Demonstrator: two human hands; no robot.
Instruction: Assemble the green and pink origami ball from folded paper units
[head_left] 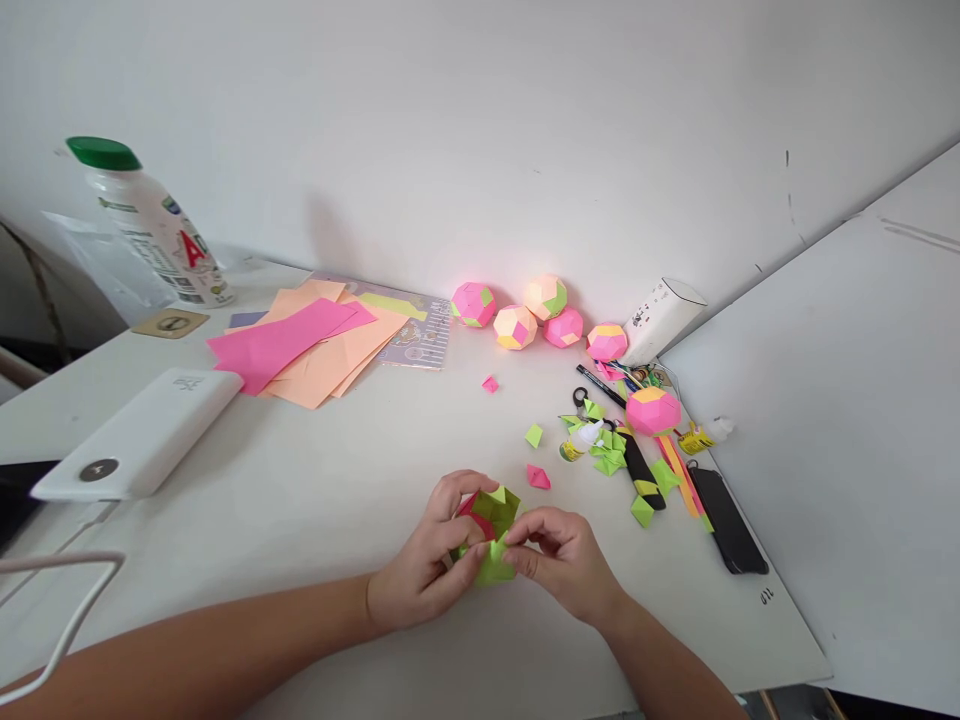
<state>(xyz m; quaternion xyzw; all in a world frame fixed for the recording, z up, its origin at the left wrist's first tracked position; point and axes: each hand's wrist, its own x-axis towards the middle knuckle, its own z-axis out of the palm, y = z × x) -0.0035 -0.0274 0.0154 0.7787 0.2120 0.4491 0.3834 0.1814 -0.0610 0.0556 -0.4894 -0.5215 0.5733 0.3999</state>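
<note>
Between my hands, near the front of the table, is a partly built paper ball (491,570) of folded green and pink pieces, its top open so the hollow inside shows. My left hand (431,560) wraps round its left side, with thumb and fingers pressed on the paper. On the right side, my right hand (562,560) pinches the ball's edge between thumb and index finger. Just beyond lie a folded pink paper piece (538,477) and a green one (534,435), with a smaller pink piece (490,384) farther back.
Finished paper balls (515,328) sit along the wall. To the right are a glue bottle (582,440), scissors (580,398), green folded pieces (611,453) and a black case (726,520). Paper sheets (337,340), a white power bank (142,435) and a tall bottle (161,235) stand left.
</note>
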